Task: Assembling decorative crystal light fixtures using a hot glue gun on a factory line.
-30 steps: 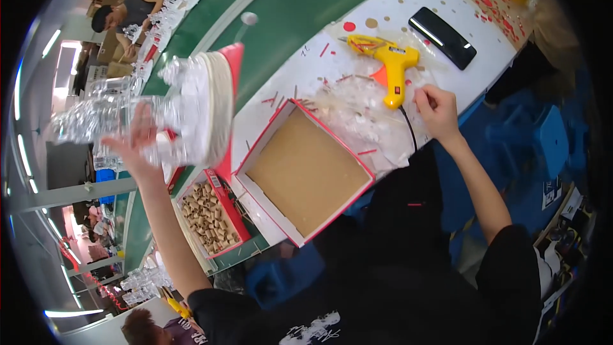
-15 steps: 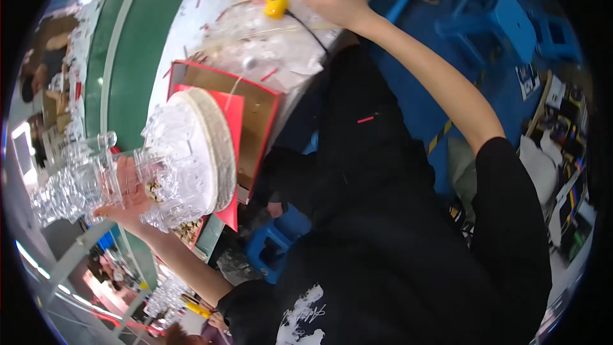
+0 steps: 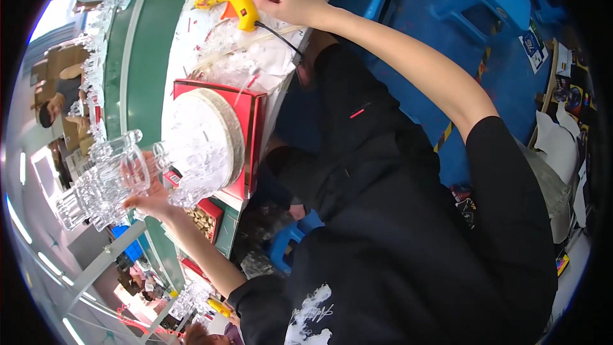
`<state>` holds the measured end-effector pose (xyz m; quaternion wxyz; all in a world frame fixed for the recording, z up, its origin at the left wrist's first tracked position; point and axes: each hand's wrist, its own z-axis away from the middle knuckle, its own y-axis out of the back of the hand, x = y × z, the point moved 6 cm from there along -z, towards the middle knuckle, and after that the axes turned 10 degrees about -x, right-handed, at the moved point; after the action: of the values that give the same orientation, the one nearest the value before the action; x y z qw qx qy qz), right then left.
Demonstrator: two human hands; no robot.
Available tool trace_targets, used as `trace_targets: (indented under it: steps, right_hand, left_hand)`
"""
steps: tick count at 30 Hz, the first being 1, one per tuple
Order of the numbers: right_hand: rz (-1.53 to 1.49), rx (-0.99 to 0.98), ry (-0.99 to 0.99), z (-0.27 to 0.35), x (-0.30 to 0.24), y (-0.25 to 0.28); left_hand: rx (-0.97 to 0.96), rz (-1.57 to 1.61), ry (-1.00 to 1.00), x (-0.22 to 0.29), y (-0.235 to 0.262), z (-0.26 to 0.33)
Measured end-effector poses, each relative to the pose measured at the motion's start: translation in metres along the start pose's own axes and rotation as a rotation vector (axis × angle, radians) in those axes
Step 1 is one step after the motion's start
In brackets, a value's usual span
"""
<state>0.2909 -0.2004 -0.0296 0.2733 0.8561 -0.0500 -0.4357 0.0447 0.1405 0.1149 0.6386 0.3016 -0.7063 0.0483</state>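
My left hand [image 3: 152, 198] is wrapped round a clear tiered ornament [image 3: 96, 191] of stacked glass-like pieces, which leans out to the left. Close to it is a round white base [image 3: 234, 131] with a pale rope-like rim and more clear pieces on its face. Whether base and stack are joined, I cannot tell. Under the base lies a red cardboard box [image 3: 258, 121]. My right hand [image 3: 290, 1] is closed, fingers curled, right beside a yellow glue gun [image 3: 241, 1]; anything inside its fingers is hidden.
A black cord [image 3: 281, 37] runs from the glue gun across the white tabletop [image 3: 182, 41], past clear plastic scraps. Small tan pieces fill a red box [image 3: 203, 220] near my left forearm. A green surface [image 3: 150, 32] borders the table. Blue stools [image 3: 488, 0] stand at the right.
The view has shifted. Under the base, the red panel now covers most of the box's brown inside, which showed before. The right hand stays closed beside the glue gun.
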Motion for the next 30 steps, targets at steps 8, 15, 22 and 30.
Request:
trace_targets:
  steps: [8,15,22,30]
  right_hand:
    - [-0.046,-0.032,-0.009,-0.001,-0.007,0.006]
    - [-0.006,-0.088,-0.065,-0.008,-0.006,0.001]
    - [0.157,-0.508,-0.189,-0.023,-0.029,0.005]
    - [-0.236,-0.88,0.222,-0.074,-0.199,-0.14]
  left_hand:
    - [-0.037,0.072,-0.083,-0.025,-0.003,0.003]
    - [0.124,0.095,-0.161,-0.049,0.001,0.029]
    - [-0.209,0.255,-0.102,-0.054,0.029,0.04]
    - [-0.457,-0.401,0.346,-0.138,0.024,0.022]
